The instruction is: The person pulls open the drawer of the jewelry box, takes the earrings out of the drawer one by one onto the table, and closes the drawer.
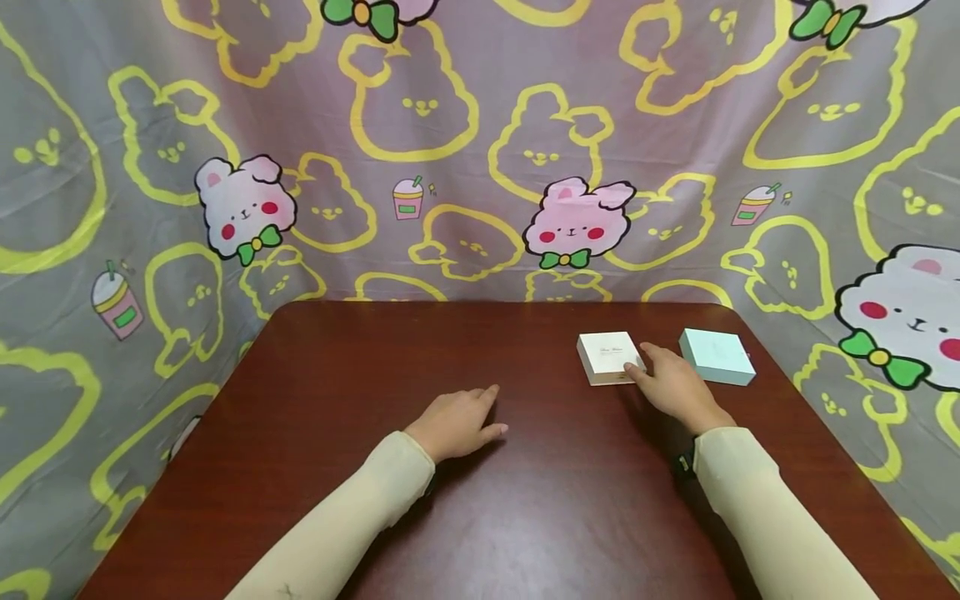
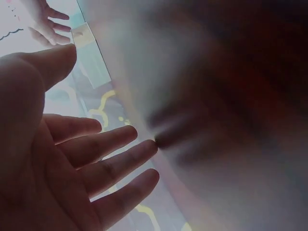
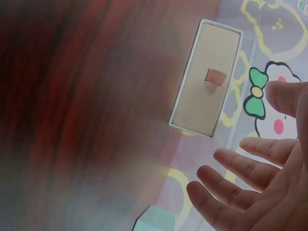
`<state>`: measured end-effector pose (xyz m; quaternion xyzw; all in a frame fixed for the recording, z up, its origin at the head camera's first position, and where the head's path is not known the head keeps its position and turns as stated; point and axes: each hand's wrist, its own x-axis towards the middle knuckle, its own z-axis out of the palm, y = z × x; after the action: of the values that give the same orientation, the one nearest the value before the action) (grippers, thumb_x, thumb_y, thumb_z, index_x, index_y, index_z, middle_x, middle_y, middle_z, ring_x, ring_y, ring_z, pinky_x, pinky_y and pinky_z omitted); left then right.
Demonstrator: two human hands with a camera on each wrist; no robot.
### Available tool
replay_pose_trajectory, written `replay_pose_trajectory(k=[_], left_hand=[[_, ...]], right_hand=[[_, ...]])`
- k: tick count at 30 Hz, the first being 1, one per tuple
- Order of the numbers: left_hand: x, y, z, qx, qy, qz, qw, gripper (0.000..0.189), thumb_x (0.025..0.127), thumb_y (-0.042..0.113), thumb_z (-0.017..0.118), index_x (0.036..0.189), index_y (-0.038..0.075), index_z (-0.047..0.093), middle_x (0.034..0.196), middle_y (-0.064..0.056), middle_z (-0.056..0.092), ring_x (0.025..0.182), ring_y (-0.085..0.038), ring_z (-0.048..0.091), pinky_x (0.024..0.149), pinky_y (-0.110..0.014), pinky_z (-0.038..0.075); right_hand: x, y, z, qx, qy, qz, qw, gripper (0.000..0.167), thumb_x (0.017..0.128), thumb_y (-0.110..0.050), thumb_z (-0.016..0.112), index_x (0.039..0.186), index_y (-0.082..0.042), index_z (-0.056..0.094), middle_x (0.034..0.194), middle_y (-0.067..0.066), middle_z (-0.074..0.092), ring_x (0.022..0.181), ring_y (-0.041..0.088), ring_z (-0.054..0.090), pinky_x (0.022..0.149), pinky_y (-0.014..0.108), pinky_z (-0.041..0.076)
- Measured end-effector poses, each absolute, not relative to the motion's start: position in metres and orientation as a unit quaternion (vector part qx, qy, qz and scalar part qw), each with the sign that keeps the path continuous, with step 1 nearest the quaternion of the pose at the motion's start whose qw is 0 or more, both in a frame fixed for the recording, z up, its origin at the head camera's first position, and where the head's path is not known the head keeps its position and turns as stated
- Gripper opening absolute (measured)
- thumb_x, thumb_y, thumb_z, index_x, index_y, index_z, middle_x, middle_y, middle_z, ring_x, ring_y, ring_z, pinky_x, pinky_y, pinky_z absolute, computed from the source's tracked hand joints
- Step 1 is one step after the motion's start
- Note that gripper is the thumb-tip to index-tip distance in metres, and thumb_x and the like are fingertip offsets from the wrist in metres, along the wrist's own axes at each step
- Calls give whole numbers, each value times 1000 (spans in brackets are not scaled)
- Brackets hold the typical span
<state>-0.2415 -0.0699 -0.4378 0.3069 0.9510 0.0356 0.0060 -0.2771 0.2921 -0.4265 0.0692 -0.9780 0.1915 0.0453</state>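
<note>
A small white box point(image 1: 611, 354) with faint lettering on its lid lies toward the right back of the table. Its beige front side point(image 3: 201, 98), with a small tan pull tab point(image 3: 217, 77), faces the right wrist camera. My right hand point(image 1: 678, 389) hovers by the box's right front corner, fingers extended and holding nothing; the right wrist view shows a gap between them. My left hand point(image 1: 455, 422) is over the table's middle, its fingers point(image 2: 125, 166) spread and its palm bare. Behind its thumb, the left wrist view catches the box's side point(image 2: 94, 60).
A pale blue box point(image 1: 717, 357) sits right of the white one, beyond my right hand. Both are on a dark red-brown wooden table point(image 1: 420, 350). A curtain point(image 1: 465, 108) with yellow outlined animals hangs along the table's back and sides.
</note>
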Motion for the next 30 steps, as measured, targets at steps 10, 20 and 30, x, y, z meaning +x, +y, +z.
replay_pose_trajectory(k=[10,20,30], left_hand=[[-259,-37,-440,320,946,41,14,72,97,56,49,147,6,40,139,-10,53,125,-20,52,98,-38,43],[-269,-7,-443,326,942,70,20,71,97,54,50,148,6,39,141,-9,51,127,-19,49,101,-36,41],[-282,16,-439,336,936,96,44,72,97,52,50,149,4,36,145,-10,46,131,-18,45,104,-32,36]], right_hand=[[-296,292,-426,55,-977,202,32,71,100,-42,50,143,11,33,141,33,40,128,49,37,102,61,29],[-309,291,-425,52,-973,223,22,61,103,-32,46,143,12,33,136,33,46,125,50,42,100,61,32],[-318,285,-432,37,-968,248,10,52,105,-24,40,144,10,34,139,31,43,129,48,38,102,60,29]])
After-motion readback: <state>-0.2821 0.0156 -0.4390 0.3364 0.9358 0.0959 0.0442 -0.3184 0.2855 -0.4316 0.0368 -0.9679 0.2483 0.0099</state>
